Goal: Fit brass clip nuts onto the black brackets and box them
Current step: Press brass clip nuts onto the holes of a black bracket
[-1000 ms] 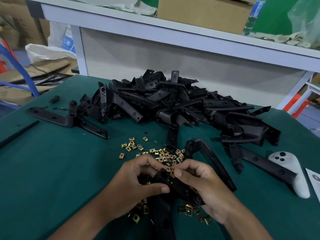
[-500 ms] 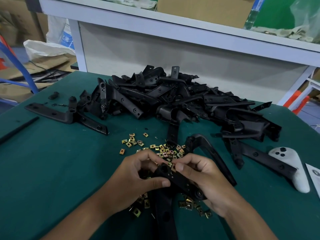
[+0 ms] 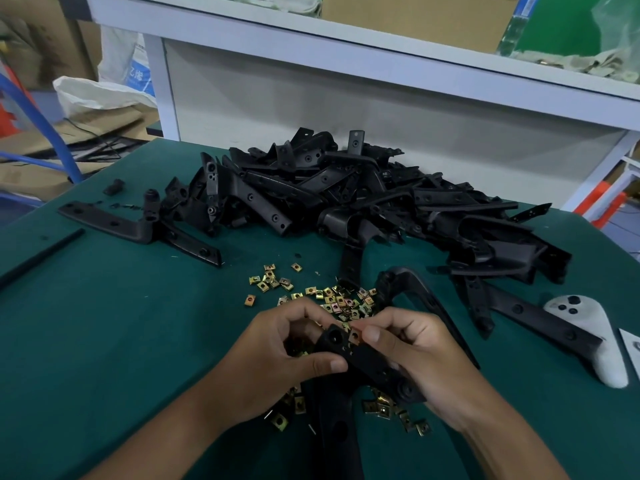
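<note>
I hold a black bracket (image 3: 360, 358) low in the middle of the view, over the green table. My left hand (image 3: 277, 362) grips its near end, thumb across the top. My right hand (image 3: 415, 358) curls round its other side, and its thumb and forefinger pinch a brass clip nut (image 3: 355, 336) against the bracket's upper edge. Loose brass clip nuts (image 3: 332, 301) lie scattered just beyond my hands and below them (image 3: 398, 410). A large pile of black brackets (image 3: 363, 202) fills the far middle of the table.
A single long bracket (image 3: 138, 230) lies at the left, with a thin black rod (image 3: 38, 258) near the table's left edge. A white controller (image 3: 588, 334) rests at the right edge. A white shelf frame (image 3: 346, 53) stands behind the table.
Both hands keep their hold on the bracket and stay in place. The right thumb and forefinger have shifted slightly, with the brass nut now showing at the bracket's edge.
</note>
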### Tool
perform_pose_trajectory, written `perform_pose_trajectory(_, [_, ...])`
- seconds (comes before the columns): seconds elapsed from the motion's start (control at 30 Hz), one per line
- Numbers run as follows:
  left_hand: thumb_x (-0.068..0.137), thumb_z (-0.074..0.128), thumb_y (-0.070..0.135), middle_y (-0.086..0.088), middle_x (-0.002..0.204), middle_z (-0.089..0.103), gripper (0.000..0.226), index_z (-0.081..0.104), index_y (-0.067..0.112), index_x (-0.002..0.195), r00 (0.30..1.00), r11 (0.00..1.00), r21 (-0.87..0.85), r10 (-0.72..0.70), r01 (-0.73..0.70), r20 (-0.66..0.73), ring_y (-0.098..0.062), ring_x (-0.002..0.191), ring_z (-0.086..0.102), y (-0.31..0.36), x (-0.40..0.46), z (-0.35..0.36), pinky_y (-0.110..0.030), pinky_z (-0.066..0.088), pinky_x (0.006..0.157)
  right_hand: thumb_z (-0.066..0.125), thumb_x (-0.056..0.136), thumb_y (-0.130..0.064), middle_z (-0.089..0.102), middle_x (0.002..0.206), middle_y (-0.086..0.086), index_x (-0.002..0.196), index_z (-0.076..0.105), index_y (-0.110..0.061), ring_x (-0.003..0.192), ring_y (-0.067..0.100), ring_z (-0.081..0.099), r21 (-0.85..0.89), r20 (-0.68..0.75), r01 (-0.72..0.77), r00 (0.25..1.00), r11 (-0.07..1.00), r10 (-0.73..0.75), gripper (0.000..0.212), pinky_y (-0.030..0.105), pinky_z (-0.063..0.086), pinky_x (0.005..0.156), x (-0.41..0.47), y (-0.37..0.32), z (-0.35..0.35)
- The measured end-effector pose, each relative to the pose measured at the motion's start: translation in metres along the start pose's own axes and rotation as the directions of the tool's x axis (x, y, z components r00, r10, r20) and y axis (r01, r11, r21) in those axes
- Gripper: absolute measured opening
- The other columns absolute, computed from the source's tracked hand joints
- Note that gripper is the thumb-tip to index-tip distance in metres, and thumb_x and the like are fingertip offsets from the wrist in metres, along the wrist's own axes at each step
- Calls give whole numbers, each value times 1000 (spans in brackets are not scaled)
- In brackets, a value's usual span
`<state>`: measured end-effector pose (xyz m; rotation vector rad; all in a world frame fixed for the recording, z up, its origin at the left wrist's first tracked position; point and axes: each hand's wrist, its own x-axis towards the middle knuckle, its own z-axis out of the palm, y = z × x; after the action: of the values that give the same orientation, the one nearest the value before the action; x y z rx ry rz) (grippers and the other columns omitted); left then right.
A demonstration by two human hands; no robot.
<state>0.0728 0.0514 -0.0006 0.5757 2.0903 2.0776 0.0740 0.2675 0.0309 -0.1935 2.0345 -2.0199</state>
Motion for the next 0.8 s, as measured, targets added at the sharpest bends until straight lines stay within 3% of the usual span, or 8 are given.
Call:
perform_pose_trajectory(0.13, [78,87,28,-1,90,75,25,70,32,95,1000,1000,11,-5,5,9,-13,87,73,0,0,0,-19,55,74,70,84,-22,72,70,-14,96,78,-5,63,-5,65,-62,21,39,999,997,-38,22,6,46,58,-1,0,-3])
perform_pose_trajectory(0.33, [78,84,43,5,93,75,26,68,38,97,1000,998,67,-5,5,1,-8,87,71,-2,-1,0,-21,56,72,71,82,-32,78,90,-7,92,82,-22,82,0,71,-205,10,42,999,978,-41,17,12,51,73,-2,-1,-6])
perform_pose_trajectory(0.43, [79,83,44,6,95,75,27,67,37,99,1000,996,92,-13,14,-7,-10,90,71,-4,0,-1,-26,57,78,71,83,-34,79,97,-4,91,82,-26,91,6,73,-267,34,39,999,963,-32,16,13,51,77,-1,-1,-5])
perform_pose_trajectory(0.53, [82,83,40,11,92,73,25,66,41,99,1000,992,122,-19,19,3,-4,84,69,-4,-1,-2,-17,52,72,75,87,-44,78,101,-5,95,82,-31,99,8,72,-309,66,51,997,950,-32,16,13,50,84,-2,-3,-6])
perform_pose_trajectory(0.67, [84,80,41,15,91,72,23,64,41,99,1000,990,144,-4,2,15,-1,84,68,-4,0,-2,-13,50,71,71,79,-61,78,106,-6,104,80,-35,103,7,71,-311,84,55,996,949,-30,38,12,50,86,-1,-1,-9])
perform_pose_trajectory(0.73, [85,79,39,13,92,71,21,64,39,100,1000,994,112,8,-9,5,-4,88,68,-5,0,-2,-17,52,75,71,81,-65,76,113,-4,109,78,-34,109,11,70,-230,72,4,997,973,13,43,17,52,89,1,3,-8])
perform_pose_trajectory(0.8, [83,78,45,10,92,69,24,64,37,100,999,996,88,14,-11,-33,-6,87,66,-4,0,-4,-22,53,75,65,92,-50,72,124,-6,115,76,-33,119,11,65,-105,76,-69,994,992,77,31,26,52,97,2,6,-7])
